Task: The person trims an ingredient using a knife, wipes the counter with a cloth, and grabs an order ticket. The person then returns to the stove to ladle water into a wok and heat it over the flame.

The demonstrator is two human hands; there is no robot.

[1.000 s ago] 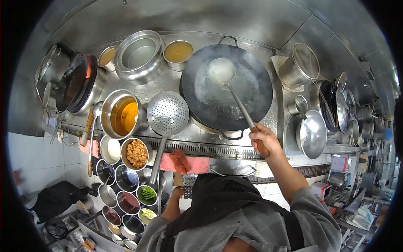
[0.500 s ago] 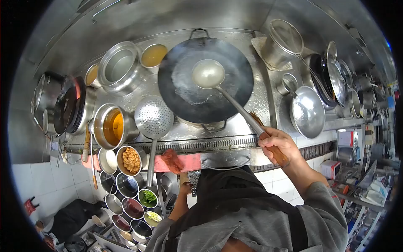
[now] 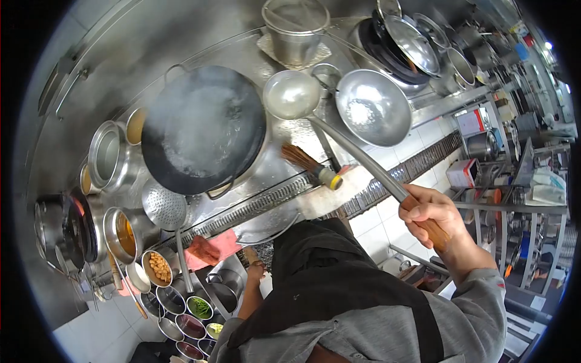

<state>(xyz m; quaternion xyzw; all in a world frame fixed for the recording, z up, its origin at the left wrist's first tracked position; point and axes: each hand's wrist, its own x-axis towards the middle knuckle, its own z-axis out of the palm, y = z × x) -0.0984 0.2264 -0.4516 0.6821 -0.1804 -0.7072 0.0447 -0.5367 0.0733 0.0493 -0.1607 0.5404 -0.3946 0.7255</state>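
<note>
My right hand [image 3: 433, 218] is wrapped around the wooden grip of a long-handled ladle [image 3: 363, 158]. The ladle's bowl, with what looks like pale liquid in it, is held over the stove top, to the right of a steaming dark wok [image 3: 200, 130]. A shiny metal bowl [image 3: 373, 109] lies just right of the ladle. Low beside my apron, my left hand [image 3: 256, 269] is closed at a tan, wooden-looking piece [image 3: 250, 255]; most of what it grips is hidden. A bamboo wok brush [image 3: 311, 166] rests near the stove's front edge, below the ladle's handle.
A perforated skimmer [image 3: 164, 204] lies left of the wok. Pots, including one with orange oil [image 3: 125, 239], and several ingredient tins [image 3: 190, 325] stand at the left. A pink cloth [image 3: 213, 249] lies on the front edge. A strainer pot [image 3: 295, 37] stands behind; shelves [image 3: 502, 224] are at right.
The view has turned to the right. My right hand has carried the ladle from above the wok rightward, toward the metal bowl. My left hand stays low beside the apron.
</note>
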